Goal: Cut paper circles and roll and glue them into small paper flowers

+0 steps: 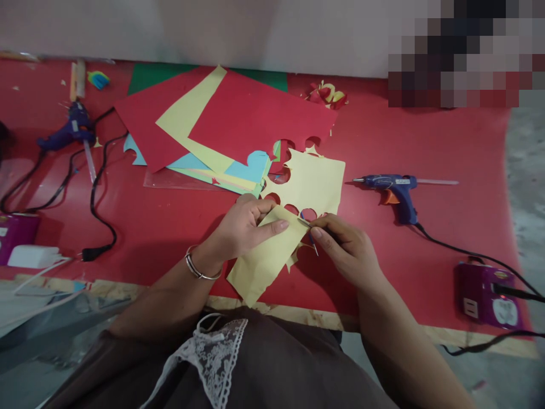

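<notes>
My left hand (244, 227) grips a folded-looking pale yellow paper strip (259, 258), thumb on top and fingers beneath. Between the thumb and fingers of my right hand (344, 244) is a thin pointed metal tool (305, 222), its tip at the strip's upper right edge. Most of that tool is hidden by the hand, so its kind is unclear. Close by, partly under the strip, lies a slim blue pen refill (314, 243) with a metal tip. Behind both hands rests a larger yellow sheet (319, 179) with rounded cut-outs along its edges.
Red, yellow, blue and green paper sheets (264, 113) are piled at the back. One blue glue gun (394, 190) lies right, another (72, 128) left, both corded. A purple power box (489, 295) stands front right. Paper scraps (327, 95) sit near the back edge.
</notes>
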### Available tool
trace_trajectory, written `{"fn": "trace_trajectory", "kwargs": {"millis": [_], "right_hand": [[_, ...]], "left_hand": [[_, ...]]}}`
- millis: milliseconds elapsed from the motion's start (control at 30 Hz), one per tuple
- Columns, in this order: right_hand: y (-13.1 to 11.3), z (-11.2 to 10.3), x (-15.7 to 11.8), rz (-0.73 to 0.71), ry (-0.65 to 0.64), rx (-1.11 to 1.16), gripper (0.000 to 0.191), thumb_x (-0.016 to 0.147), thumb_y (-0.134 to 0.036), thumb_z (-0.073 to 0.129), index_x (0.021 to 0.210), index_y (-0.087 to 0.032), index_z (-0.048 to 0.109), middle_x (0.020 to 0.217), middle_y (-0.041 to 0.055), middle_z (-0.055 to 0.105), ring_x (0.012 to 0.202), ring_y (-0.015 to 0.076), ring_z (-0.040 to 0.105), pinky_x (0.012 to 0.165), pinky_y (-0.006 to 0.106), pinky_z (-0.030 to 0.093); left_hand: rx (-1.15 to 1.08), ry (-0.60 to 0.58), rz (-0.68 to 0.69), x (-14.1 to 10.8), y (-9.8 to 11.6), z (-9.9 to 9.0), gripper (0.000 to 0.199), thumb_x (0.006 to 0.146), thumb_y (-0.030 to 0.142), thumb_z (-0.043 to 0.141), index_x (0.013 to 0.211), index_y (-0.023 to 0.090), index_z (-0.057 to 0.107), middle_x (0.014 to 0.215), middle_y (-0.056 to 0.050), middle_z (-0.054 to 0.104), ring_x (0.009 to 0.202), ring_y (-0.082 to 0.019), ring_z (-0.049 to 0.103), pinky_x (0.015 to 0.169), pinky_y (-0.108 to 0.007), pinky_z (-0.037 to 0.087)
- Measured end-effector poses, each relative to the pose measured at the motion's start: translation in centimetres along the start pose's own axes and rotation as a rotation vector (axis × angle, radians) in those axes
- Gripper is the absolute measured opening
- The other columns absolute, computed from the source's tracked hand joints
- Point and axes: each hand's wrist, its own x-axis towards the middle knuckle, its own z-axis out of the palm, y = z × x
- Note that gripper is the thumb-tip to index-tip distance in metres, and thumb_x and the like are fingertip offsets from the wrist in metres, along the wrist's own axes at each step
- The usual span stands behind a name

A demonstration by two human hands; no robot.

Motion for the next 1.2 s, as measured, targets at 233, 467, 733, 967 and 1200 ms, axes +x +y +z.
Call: {"fn": "trace_trajectory", "kwargs": {"millis": [233, 467, 733, 967, 1200], "right_hand": [[-0.1, 0.03, 0.01, 0.005, 0.007, -0.002, 0.026, 0.107, -0.043, 0.061, 0.099, -0.023, 0.075, 0.085, 0.0019, 0.071, 0.073, 0.0161, 0.062, 0.068, 0.03, 0.046], [-0.04, 0.16, 0.02, 0.024, 0.001, 0.007, 0.028, 0.107, -0.046, 0.061, 0.098, -0.023, 0.074, 0.083, 0.0016, 0.07, 0.072, 0.0158, 0.061, 0.067, 0.03, 0.045], [-0.04, 0.23, 0.11, 0.031, 0.021, 0.004, 0.034, 0.107, -0.052, 0.06, 0.097, -0.022, 0.074, 0.081, 0.0017, 0.069, 0.07, 0.0161, 0.06, 0.067, 0.031, 0.045], [-0.36, 0.27, 0.09, 0.051, 0.024, -0.011, 0.038, 0.107, -0.055, 0.058, 0.096, -0.023, 0.074, 0.08, 0.0021, 0.069, 0.071, 0.0171, 0.06, 0.067, 0.032, 0.046], [-0.31, 0.37, 0.13, 0.067, 0.025, 0.006, 0.038, 0.106, -0.056, 0.059, 0.094, -0.022, 0.073, 0.077, 0.0013, 0.066, 0.07, 0.0164, 0.059, 0.066, 0.031, 0.044]], "left_hand": [[0.003, -0.008, -0.001, 0.01, -0.1, 0.0, 0.041, 0.091, 0.042, 0.071, 0.065, 0.019, 0.05, 0.062, 0.005, 0.037, 0.054, -0.008, 0.035, 0.052, -0.025, 0.026], [0.013, 0.014, -0.015, -0.02, -0.18, 0.18, 0.039, 0.091, 0.045, 0.073, 0.068, 0.018, 0.058, 0.06, 0.004, 0.041, 0.055, -0.009, 0.038, 0.051, -0.026, 0.027], [0.011, 0.041, -0.027, -0.01, -0.2, 0.65, 0.046, 0.09, 0.043, 0.074, 0.063, 0.02, 0.046, 0.06, 0.006, 0.031, 0.055, -0.009, 0.03, 0.048, -0.024, 0.024], [0.032, 0.05, -0.021, 0.09, -0.23, 0.63, 0.051, 0.09, 0.046, 0.074, 0.06, 0.021, 0.041, 0.06, 0.006, 0.03, 0.057, -0.009, 0.03, 0.05, -0.026, 0.025], [0.013, 0.031, -0.061, -0.02, -0.3, 0.69, 0.043, 0.091, 0.046, 0.074, 0.064, 0.019, 0.054, 0.059, 0.005, 0.035, 0.057, -0.009, 0.034, 0.051, -0.025, 0.028]]}}
